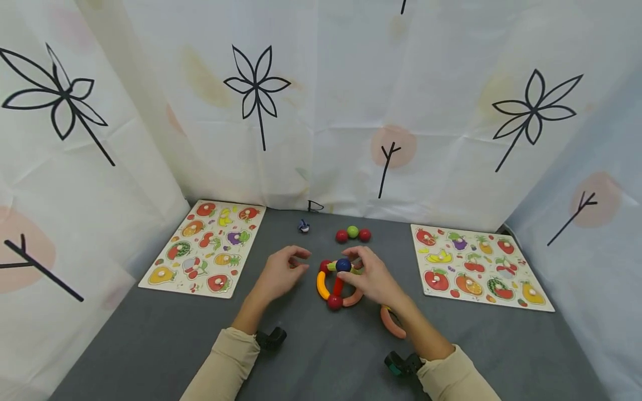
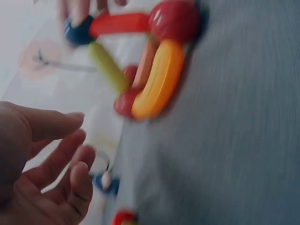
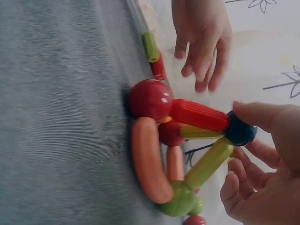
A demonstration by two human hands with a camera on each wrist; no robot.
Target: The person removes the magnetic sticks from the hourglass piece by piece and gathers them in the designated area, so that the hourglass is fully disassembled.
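A toy frame of balls and sticks stands on the grey table. A dark blue ball (image 1: 343, 265) forms its top, joined to a red stick (image 3: 199, 115) and yellow-green sticks (image 3: 209, 161). Round its base run a red ball (image 1: 335, 302), a green ball (image 3: 178, 200), a yellow-orange curved stick (image 1: 322, 285) and salmon curved sticks (image 3: 149, 159). My right hand (image 1: 371, 275) holds the blue ball between thumb and fingers. To the frame's left, my left hand (image 1: 283, 273) hovers apart from it, fingers loosely bent and holding nothing.
Beside the right forearm lies a loose salmon curved stick (image 1: 393, 324). Behind the frame sit two red balls (image 1: 341, 236) flanking a green ball (image 1: 353, 231), and a small blue-white object (image 1: 304, 226). Fruit-picture boards lie left (image 1: 228, 287) and right (image 1: 426, 287). Patterned curtains (image 1: 331, 167) enclose the table.
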